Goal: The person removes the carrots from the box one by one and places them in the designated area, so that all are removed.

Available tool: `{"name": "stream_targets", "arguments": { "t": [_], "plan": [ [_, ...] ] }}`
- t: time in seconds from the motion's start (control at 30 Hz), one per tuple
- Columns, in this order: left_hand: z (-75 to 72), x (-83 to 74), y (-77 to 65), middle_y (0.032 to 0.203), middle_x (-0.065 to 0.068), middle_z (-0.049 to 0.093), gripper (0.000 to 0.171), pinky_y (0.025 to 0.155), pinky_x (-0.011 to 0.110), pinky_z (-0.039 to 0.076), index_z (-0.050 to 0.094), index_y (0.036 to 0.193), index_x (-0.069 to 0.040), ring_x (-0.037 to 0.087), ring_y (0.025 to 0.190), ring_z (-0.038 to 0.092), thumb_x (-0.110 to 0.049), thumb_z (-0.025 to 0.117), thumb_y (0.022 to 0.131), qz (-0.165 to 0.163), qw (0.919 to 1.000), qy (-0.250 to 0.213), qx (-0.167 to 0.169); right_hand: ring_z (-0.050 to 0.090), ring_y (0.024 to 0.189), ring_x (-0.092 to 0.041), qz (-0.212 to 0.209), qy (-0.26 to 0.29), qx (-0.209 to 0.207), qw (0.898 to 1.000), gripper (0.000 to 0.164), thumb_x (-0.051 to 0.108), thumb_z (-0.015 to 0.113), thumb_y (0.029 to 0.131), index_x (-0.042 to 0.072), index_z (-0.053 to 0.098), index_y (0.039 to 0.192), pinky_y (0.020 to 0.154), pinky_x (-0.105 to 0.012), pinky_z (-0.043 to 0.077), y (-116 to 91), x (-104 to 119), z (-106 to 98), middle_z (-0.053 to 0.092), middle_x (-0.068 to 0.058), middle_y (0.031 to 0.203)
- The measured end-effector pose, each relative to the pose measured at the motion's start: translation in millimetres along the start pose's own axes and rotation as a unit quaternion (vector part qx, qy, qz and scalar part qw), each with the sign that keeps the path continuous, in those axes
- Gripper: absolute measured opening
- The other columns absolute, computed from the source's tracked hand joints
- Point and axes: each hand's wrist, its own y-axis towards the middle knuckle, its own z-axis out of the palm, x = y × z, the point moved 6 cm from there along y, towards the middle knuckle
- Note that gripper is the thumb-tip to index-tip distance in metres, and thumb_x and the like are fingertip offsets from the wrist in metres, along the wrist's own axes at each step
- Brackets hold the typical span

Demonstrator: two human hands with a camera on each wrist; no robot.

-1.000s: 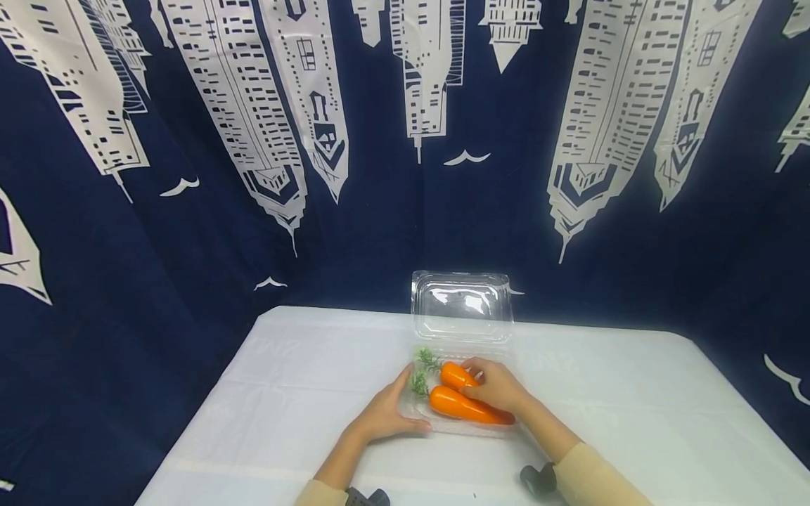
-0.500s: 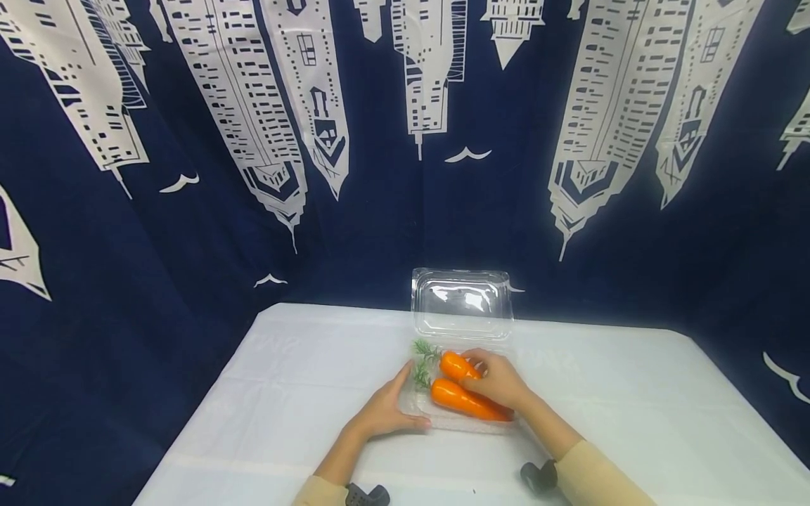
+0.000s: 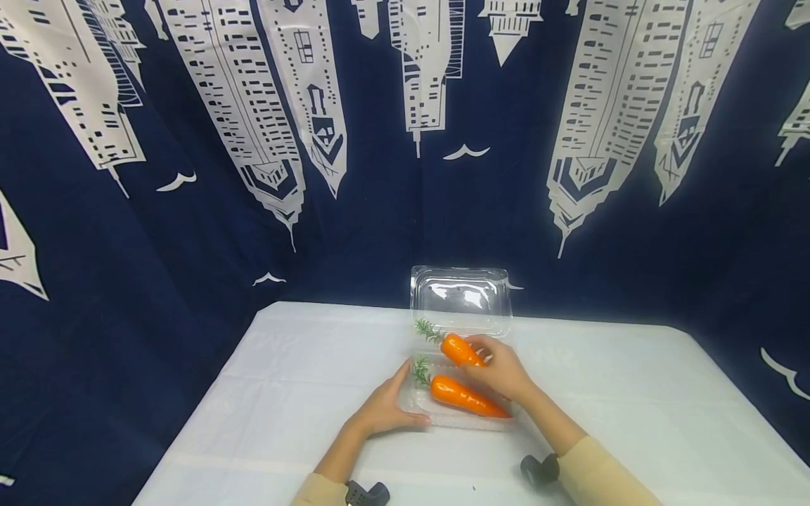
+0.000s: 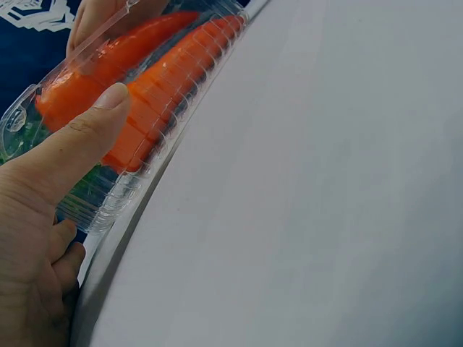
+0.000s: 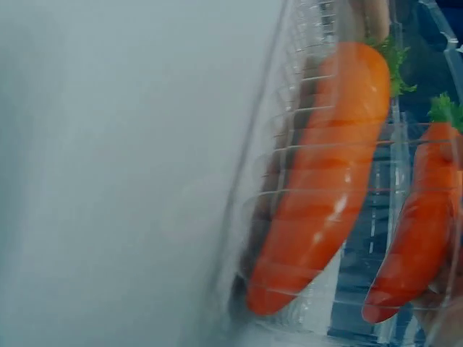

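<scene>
A clear plastic clamshell container [image 3: 457,424] lies on the table with its lid [image 3: 460,295] standing raised at the back. My left hand [image 3: 382,410] holds its left end, the thumb along the front wall and the fingers at the left side. One orange carrot [image 3: 465,397] with a green leafy top lies in the base, its tip to the right. A second carrot [image 3: 457,349] is in my right hand [image 3: 503,369], pinched between thumb and fingers over the back of the base, close to the lid. The right wrist view shows both carrots through the plastic wall.
A white cloth [image 3: 304,379] covers the table. Behind it hangs a dark blue curtain [image 3: 380,225] printed with white buildings. Dark devices [image 3: 539,469] are strapped at both wrists.
My right hand has moved the back carrot up and away toward the lid, apart from the front carrot. My left hand has stayed at the container's left end.
</scene>
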Motion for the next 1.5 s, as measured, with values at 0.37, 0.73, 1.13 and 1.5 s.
{"name": "stream_targets", "arguments": {
  "t": [0.37, 0.73, 1.13, 1.5],
  "plan": [
    [-0.2, -1.7, 0.2, 0.149, 0.011, 0.025, 0.118, 0.103, 0.053, 0.03, 0.013, 0.149, -0.015, 0.032, 0.132, 0.03, -0.055, 0.079, 0.06, 0.004, 1.0, 0.001, -0.001, 0.056, 0.087, -0.023, 0.031, 0.024, -0.046, 0.998, 0.049, 0.023, 0.076, 0.076, 0.009, 0.057, 0.119, 0.07, -0.031, 0.052, -4.3, 2.3, -14.6, 0.062, -0.007, 0.103],
    [-0.1, -1.7, 1.0, 0.149, 0.011, 0.025, 0.117, 0.104, 0.053, 0.029, 0.013, 0.149, -0.016, 0.032, 0.132, 0.03, -0.056, 0.079, 0.061, 0.009, 1.0, 0.003, 0.0, 0.057, 0.088, -0.025, 0.061, 0.039, -0.094, 0.993, 0.047, 0.027, 0.075, 0.078, 0.007, 0.057, 0.117, 0.073, -0.032, 0.052, -12.9, 0.7, -30.2, 0.062, -0.011, 0.103],
    [2.6, -0.3, -1.6, 0.149, 0.012, 0.025, 0.118, 0.104, 0.052, 0.029, 0.013, 0.149, -0.015, 0.033, 0.132, 0.03, -0.056, 0.079, 0.06, 0.006, 1.0, -0.001, 0.001, 0.056, 0.094, -0.028, 0.102, 0.04, -0.148, 0.983, 0.048, 0.027, 0.07, 0.082, 0.006, 0.053, 0.121, 0.077, -0.039, 0.052, -26.8, -18.3, -46.2, 0.061, -0.017, 0.105],
    [0.9, -2.0, -1.9, 0.149, 0.013, 0.024, 0.118, 0.103, 0.054, 0.029, 0.012, 0.15, -0.017, 0.034, 0.132, 0.03, -0.054, 0.079, 0.06, 0.004, 0.9999, -0.009, 0.002, 0.057, 0.094, -0.028, 0.119, 0.053, -0.201, 0.971, 0.046, 0.028, 0.069, 0.083, 0.003, 0.053, 0.119, 0.075, -0.032, 0.05, -35.8, -35.4, -59.5, 0.06, -0.019, 0.106]
  ]
}}
